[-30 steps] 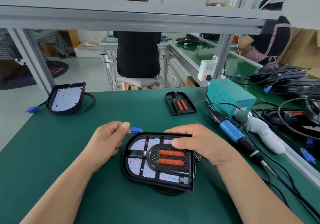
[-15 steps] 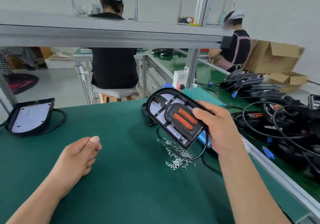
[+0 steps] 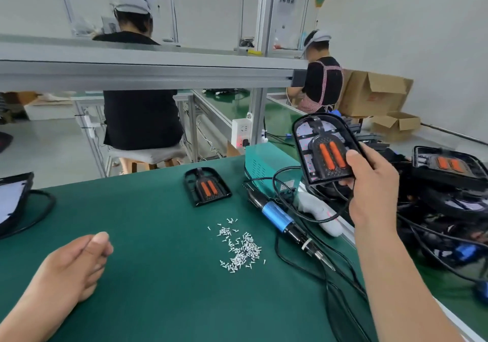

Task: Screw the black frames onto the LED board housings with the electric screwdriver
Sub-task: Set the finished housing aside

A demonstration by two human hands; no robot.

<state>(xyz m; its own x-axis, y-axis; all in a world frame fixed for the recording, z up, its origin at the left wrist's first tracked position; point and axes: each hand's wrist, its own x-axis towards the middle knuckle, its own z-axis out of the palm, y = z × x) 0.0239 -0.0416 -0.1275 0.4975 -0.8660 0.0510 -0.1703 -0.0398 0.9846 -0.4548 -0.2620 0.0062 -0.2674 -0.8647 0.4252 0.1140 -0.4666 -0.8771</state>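
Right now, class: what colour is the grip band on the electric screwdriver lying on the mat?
Blue, on an otherwise black electric screwdriver; the head view shows it.

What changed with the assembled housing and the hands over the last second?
The right hand lifted the assembled housing off the mat and carried it up and right, toward the pile of finished units. The left hand let go of the blue connector and rests loosely curled. Screws, electric screwdriver and spare black frame stayed put.

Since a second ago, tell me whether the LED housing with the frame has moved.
Yes. The right hand has lifted the LED housing off the green mat and carried it up and right, past the teal box, toward the pile of units.
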